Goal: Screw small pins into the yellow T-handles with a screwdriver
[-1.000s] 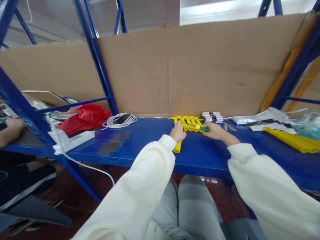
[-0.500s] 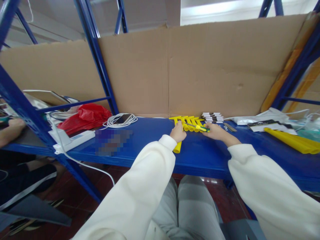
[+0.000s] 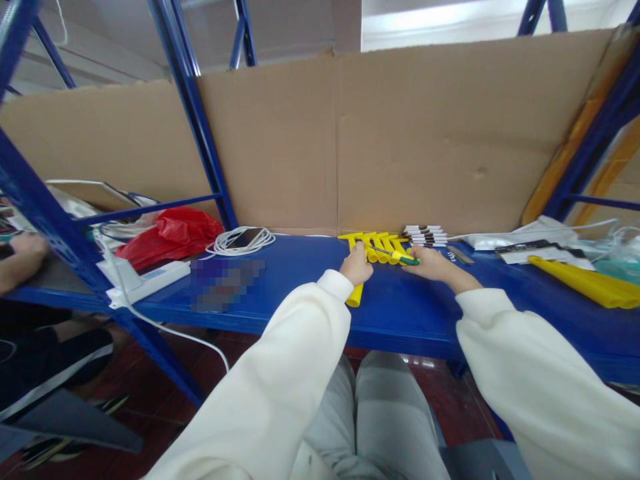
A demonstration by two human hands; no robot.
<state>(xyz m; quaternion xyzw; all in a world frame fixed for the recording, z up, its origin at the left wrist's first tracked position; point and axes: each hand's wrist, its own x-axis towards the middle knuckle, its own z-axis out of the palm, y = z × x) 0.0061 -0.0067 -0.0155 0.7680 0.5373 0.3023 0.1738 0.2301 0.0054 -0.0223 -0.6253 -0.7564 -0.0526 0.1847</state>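
My left hand (image 3: 357, 265) is closed round a yellow T-shaped plastic handle (image 3: 355, 295), whose round lower end points toward me. In my right hand (image 3: 429, 263) is a screwdriver (image 3: 403, 258) with a yellow and green grip. Its thin shaft points left, and the tip meets the handle near my left fingers, where the exact contact is hidden. Several more yellow T-shaped handles (image 3: 384, 256) lie side by side just behind the screwdriver.
Behind my right hand lies a stack of white and black pieces (image 3: 425, 235), with small screws and a thin flat strip (image 3: 460, 255) beside it. Yellow tapered parts (image 3: 590, 283) lie at right. Leftward are a coiled white cable (image 3: 240, 241), a power strip (image 3: 150, 280) and a co-worker's hand (image 3: 27, 253).
The screwdriver's grip has turned slightly in my right hand, and its green part looks different. My left hand and the handle have stayed put. The co-worker's hand has shifted a little.
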